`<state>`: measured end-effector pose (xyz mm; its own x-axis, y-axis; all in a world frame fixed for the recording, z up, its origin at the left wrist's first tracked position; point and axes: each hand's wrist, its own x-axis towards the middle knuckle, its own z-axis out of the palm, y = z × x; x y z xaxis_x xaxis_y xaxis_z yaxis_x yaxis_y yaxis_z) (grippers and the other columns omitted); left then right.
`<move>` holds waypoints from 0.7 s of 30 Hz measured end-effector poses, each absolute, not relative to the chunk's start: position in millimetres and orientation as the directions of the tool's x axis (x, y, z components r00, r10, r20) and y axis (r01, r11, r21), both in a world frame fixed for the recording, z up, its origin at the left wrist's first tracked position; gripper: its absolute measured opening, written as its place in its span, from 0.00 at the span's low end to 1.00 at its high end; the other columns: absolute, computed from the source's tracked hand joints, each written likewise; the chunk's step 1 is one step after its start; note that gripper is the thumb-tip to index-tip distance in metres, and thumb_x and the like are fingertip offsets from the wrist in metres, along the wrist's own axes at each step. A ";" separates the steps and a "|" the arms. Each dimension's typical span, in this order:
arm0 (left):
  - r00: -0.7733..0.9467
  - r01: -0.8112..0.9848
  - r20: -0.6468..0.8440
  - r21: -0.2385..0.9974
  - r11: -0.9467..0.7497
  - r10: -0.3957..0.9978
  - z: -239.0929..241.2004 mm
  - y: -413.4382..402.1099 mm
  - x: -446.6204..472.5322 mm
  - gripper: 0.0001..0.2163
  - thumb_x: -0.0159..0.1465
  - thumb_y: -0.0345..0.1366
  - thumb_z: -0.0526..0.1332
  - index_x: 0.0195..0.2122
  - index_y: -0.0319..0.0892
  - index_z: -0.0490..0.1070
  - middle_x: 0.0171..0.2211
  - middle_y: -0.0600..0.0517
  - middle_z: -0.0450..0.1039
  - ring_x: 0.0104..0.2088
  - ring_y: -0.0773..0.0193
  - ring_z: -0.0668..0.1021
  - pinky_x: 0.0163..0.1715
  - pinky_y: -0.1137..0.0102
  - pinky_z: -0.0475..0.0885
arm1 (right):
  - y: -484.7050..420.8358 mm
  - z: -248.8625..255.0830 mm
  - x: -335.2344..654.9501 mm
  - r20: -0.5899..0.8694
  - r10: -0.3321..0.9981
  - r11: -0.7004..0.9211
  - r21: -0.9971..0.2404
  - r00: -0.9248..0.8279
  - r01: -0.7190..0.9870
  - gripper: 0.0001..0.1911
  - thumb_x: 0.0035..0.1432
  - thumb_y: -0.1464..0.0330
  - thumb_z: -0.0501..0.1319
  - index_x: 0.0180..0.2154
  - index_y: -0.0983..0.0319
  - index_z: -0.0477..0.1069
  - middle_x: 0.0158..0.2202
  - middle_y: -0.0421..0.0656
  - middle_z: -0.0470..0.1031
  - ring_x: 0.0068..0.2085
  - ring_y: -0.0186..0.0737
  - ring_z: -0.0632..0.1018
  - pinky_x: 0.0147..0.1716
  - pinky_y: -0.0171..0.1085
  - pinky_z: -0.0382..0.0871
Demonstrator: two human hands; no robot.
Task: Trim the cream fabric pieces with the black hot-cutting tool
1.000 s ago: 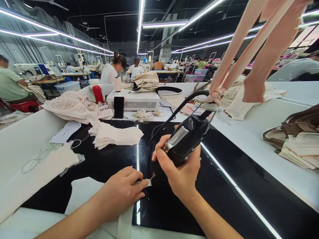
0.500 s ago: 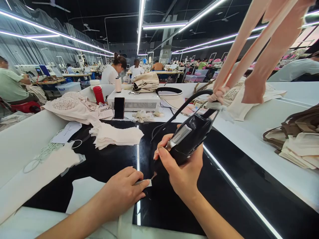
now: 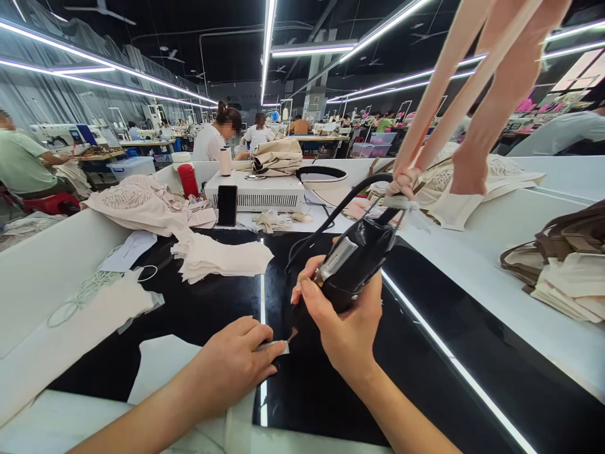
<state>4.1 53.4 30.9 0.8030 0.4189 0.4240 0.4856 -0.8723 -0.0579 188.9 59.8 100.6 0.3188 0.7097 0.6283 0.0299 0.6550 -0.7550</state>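
My right hand (image 3: pixel 347 321) is wrapped round a black corded hand-held power tool (image 3: pixel 359 258), with a silver plate on its side. The tool is tilted, and its thin coppery tip points down at the end of a small pale strip (image 3: pixel 284 347); whether they touch I cannot tell. My left hand (image 3: pixel 239 362) pinches that strip against the glossy black tabletop (image 3: pixel 321 391), hiding most of it. Pink fabric straps (image 3: pixel 444 107) are knotted at the tool's upper end and run up out of view. A white sheet (image 3: pixel 163 359) lies partly beneath my left forearm.
Stacked cream fabric pieces (image 3: pixel 227 255) lie behind my left hand. A lace bra (image 3: pixel 132 205), a phone (image 3: pixel 227 205) and a white vented box (image 3: pixel 259 192) stand farther back. The tool's black cord (image 3: pixel 340 205) loops behind it. Brown straps and fabric (image 3: pixel 571 252) lie right. People work beyond.
The tool's upper end and the pink straps have shifted slightly left. Both hands keep their grips, with the tip still by the strip.
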 end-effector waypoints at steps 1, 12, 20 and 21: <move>0.802 0.486 0.424 -0.056 -0.872 0.420 30.7 53.3 3.9 0.16 0.71 0.36 0.70 0.56 0.41 0.73 0.44 0.48 0.76 0.42 0.56 0.80 0.44 0.63 0.80 | 58.6 101.7 188.9 0.619 0.713 0.652 -0.758 0.331 0.014 0.16 0.58 0.71 0.69 0.43 0.54 0.66 0.33 0.33 0.77 0.25 0.33 0.78 0.25 0.35 0.78; 0.811 0.464 0.404 -0.003 -0.886 0.424 34.7 55.1 3.1 0.17 0.69 0.34 0.71 0.56 0.39 0.74 0.44 0.48 0.76 0.42 0.55 0.80 0.44 0.61 0.82 | 49.7 103.7 186.8 0.600 0.731 0.640 -0.768 0.326 -0.023 0.16 0.56 0.73 0.70 0.42 0.53 0.67 0.32 0.33 0.78 0.24 0.34 0.79 0.22 0.35 0.79; 0.784 0.458 0.417 0.111 -0.882 0.459 37.4 48.0 -15.6 0.09 0.76 0.31 0.61 0.55 0.39 0.75 0.45 0.47 0.76 0.43 0.58 0.80 0.45 0.62 0.83 | 48.6 101.1 191.4 0.615 0.717 0.646 -0.763 0.327 0.020 0.16 0.57 0.71 0.71 0.42 0.53 0.67 0.31 0.32 0.78 0.24 0.33 0.77 0.24 0.35 0.78; 0.782 0.461 0.414 0.118 -0.880 0.465 36.8 46.7 -17.4 0.09 0.76 0.30 0.61 0.54 0.39 0.76 0.44 0.47 0.76 0.43 0.58 0.80 0.45 0.63 0.83 | 48.7 101.1 191.5 0.624 0.712 0.655 -0.755 0.321 0.015 0.16 0.56 0.71 0.71 0.42 0.53 0.66 0.31 0.32 0.78 0.23 0.33 0.77 0.23 0.35 0.78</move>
<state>-17.4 46.7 36.8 0.7824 0.4655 0.4138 0.4611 -0.8795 0.1176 191.5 48.7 101.1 0.3207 0.7123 0.6244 0.0154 0.6552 -0.7553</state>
